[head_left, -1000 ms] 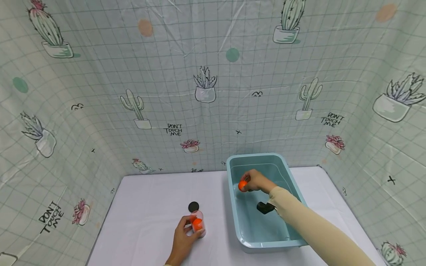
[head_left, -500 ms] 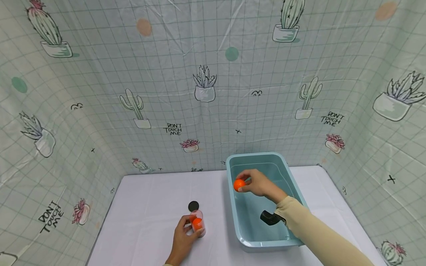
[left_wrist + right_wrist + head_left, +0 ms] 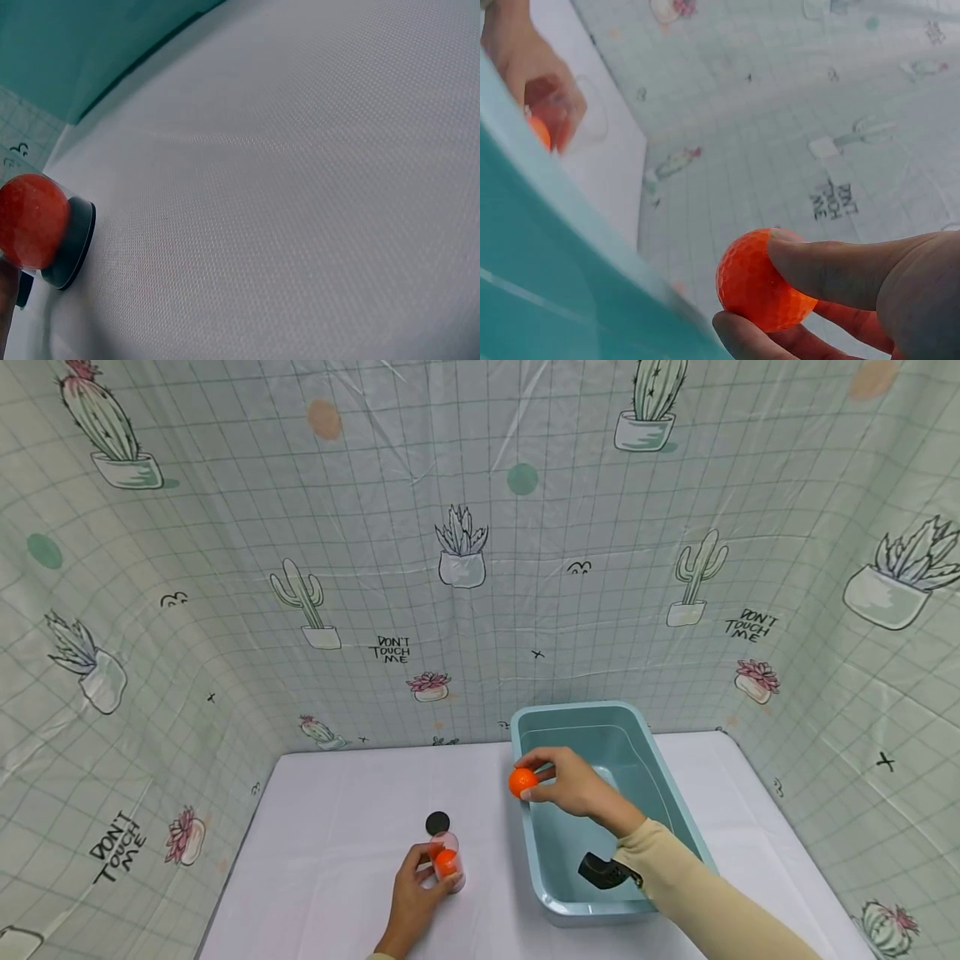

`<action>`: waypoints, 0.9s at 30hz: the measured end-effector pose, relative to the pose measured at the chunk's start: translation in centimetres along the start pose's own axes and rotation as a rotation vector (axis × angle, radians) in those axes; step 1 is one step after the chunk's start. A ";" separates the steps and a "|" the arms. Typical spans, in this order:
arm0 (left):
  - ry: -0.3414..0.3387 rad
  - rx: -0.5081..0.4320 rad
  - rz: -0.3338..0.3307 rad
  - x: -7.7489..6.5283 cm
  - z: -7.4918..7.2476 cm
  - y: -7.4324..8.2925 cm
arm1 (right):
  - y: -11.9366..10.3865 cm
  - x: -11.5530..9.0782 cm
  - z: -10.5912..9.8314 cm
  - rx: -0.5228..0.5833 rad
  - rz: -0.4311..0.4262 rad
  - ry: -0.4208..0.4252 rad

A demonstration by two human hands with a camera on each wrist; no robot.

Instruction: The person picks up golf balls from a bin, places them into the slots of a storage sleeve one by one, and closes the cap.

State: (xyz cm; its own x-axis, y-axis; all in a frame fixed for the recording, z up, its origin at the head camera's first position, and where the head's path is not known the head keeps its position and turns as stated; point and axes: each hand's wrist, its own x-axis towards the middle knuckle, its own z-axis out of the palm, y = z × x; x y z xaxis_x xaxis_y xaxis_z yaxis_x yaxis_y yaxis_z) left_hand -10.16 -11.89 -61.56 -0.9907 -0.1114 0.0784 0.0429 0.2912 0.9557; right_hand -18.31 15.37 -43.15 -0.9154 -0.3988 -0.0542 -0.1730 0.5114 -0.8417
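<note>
My right hand (image 3: 576,783) pinches an orange golf ball (image 3: 522,783) between thumb and fingers, at the left rim of the blue-green tub (image 3: 561,847). Dimples show on that golf ball (image 3: 761,281) in the right wrist view. On the table to the left, my left hand (image 3: 412,897) grips a clear cylindrical container (image 3: 446,839). Inside it sits another orange golf ball (image 3: 34,219), low down, just above the black base (image 3: 73,244). A round black lid (image 3: 437,823) lies flat just behind the container.
The table has a white cloth (image 3: 330,827) over it. A patterned curtain (image 3: 465,627) encloses the back and sides. The tub's walls stand between the right hand's forearm and the container. A black device (image 3: 600,871) hangs at the right wrist.
My right hand has moved left and lifted, taking the golf ball from inside the tub to its left rim. The left hand and the container have stayed in place.
</note>
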 end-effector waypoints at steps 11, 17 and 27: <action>-0.003 0.026 -0.016 0.0 0.0 0.3 | -1.7 -0.3 3.2 0.051 -0.072 -0.063; -0.004 0.038 -0.013 0.0 0.0 0.4 | -2.6 -0.3 5.1 0.012 -0.114 -0.078; -0.006 0.028 -0.026 -0.1 0.0 0.5 | -3.6 -0.4 7.8 0.034 -0.135 -0.099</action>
State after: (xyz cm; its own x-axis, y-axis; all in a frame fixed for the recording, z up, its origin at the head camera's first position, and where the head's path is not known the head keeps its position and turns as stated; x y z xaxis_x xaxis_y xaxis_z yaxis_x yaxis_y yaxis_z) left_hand -10.01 -11.75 -61.05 -0.9922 -0.1135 0.0517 0.0135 0.3146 0.9491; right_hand -14.49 7.69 -44.29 -0.8439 -0.5365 0.0094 -0.2782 0.4225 -0.8626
